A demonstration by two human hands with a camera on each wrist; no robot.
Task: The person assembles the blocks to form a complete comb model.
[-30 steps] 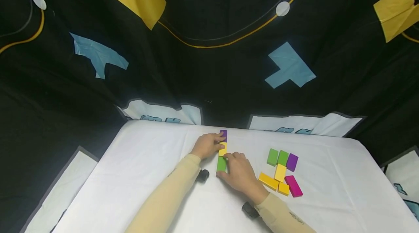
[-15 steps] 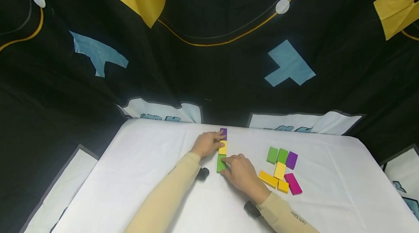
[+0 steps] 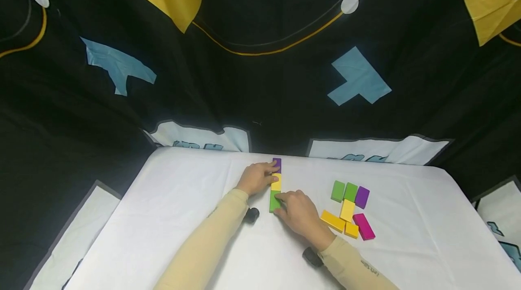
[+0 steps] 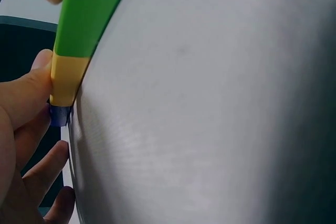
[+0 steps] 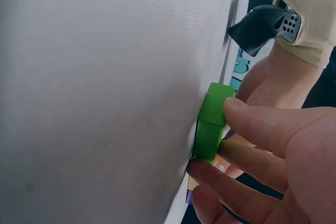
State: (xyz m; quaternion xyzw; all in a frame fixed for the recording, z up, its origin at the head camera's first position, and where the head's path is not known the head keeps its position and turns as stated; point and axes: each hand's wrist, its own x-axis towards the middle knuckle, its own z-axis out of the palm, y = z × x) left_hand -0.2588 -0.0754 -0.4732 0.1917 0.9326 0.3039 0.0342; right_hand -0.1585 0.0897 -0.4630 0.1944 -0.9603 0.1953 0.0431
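A purple block [image 3: 277, 162], a yellow block [image 3: 276, 183] and a green block [image 3: 275, 202] lie end to end in a row on the white table. From the left side, my left hand [image 3: 254, 178] reaches the row, its thumb against the yellow block and a finger over the purple one; the other fingers spread past the row in the left wrist view. My right hand [image 3: 299, 211] pinches the green block, thumb near its closer end and index finger on its upper part. In the right wrist view, the green block [image 5: 211, 119] sits between thumb and fingers.
Right of the row lies a loose group: two green blocks [image 3: 337, 191], a purple block [image 3: 362, 197], several yellow blocks [image 3: 333, 221] and a magenta block [image 3: 364, 226]. A black curtain [image 3: 252, 91] hangs behind the table [image 3: 407, 254].
My right index finger has shifted from the green block's far end down onto it, and the thumb has moved slightly right. The left hand stays on the yellow and purple blocks.
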